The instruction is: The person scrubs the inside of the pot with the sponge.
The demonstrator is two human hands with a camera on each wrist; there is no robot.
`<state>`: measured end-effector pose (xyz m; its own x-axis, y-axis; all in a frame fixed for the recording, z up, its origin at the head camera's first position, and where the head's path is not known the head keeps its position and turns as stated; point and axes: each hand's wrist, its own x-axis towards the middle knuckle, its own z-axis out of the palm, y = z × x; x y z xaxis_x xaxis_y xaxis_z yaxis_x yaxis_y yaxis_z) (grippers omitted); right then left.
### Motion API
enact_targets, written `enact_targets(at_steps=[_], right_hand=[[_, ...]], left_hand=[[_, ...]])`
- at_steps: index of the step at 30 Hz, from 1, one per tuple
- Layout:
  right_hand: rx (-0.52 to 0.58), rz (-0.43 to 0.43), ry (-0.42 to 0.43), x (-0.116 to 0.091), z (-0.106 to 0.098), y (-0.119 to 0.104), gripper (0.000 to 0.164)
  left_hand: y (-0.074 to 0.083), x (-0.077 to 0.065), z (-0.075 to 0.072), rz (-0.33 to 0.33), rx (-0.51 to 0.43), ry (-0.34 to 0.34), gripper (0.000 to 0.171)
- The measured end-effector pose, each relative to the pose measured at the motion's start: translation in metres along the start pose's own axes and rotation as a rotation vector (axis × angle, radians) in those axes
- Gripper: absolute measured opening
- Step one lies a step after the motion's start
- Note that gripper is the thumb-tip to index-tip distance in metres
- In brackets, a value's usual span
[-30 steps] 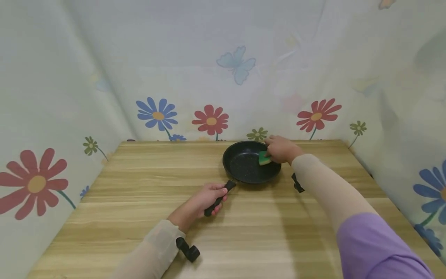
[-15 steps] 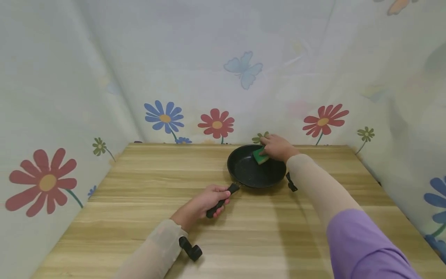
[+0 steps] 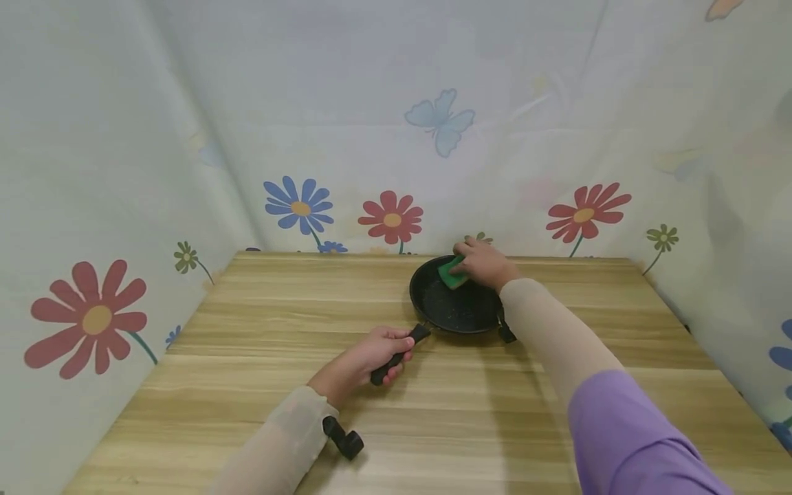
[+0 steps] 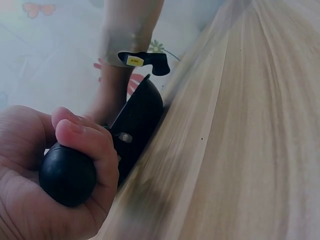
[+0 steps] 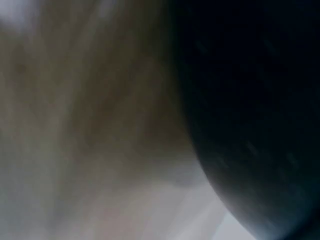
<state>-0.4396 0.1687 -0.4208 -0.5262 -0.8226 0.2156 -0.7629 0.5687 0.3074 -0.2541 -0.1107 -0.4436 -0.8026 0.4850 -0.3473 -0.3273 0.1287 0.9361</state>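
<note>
A black frying pan [image 3: 454,309] stands near the back of the wooden table, its handle [image 3: 386,369] pointing toward the front left. My left hand [image 3: 377,350] grips that handle, with the fingers curled round it; the rounded handle end [image 4: 67,175] shows in the left wrist view. Inside the pan, against its far inner side, is a green sponge [image 3: 453,275] with a paler underside. My right hand [image 3: 485,263] pinches the sponge from above, over the pan's far right rim. The right wrist view is blurred and shows the dark pan [image 5: 260,120] but no fingers.
The wooden table [image 3: 297,295] reaches back to a flower-printed cloth wall [image 3: 334,137], close behind the pan. Black camera mounts sit on the left wrist [image 3: 343,438] and the right wrist [image 3: 507,333].
My right hand has slid the sponge leftward along the pan's far inner side. The left hand keeps its grip on the handle. The whole head view has shifted slightly.
</note>
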Motion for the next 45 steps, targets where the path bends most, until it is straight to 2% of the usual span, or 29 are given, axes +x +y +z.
enact_targets(at_steps=[6, 12, 18, 23, 28, 41, 45], right_hand=[[0.075, 0.065, 0.07, -0.001, 0.004, -0.011, 0.029], [0.171, 0.146, 0.057, 0.0, 0.014, -0.019, 0.03], [0.236, 0.173, 0.041, 0.0, 0.029, -0.023, 0.034], [0.313, 0.157, 0.067, 0.0, 0.033, -0.028, 0.037], [0.36, 0.092, 0.104, 0.002, 0.032, -0.034, 0.041], [0.523, 0.05, -0.025, 0.007, 0.012, -0.052, 0.046], [0.474, 0.041, -0.012, 0.006, 0.009, -0.056, 0.045]], left_hand=[[0.002, 0.002, -0.001, 0.003, 0.007, 0.002, 0.031], [0.001, 0.006, -0.002, 0.0, 0.019, 0.009, 0.028], [0.0, 0.008, -0.001, 0.003, 0.027, 0.006, 0.027], [0.001, 0.008, 0.0, -0.012, 0.035, 0.016, 0.027], [0.003, 0.008, 0.002, -0.021, 0.029, 0.032, 0.028], [0.006, 0.003, 0.002, -0.038, 0.012, 0.064, 0.033], [0.005, 0.002, 0.002, -0.032, 0.008, 0.058, 0.03]])
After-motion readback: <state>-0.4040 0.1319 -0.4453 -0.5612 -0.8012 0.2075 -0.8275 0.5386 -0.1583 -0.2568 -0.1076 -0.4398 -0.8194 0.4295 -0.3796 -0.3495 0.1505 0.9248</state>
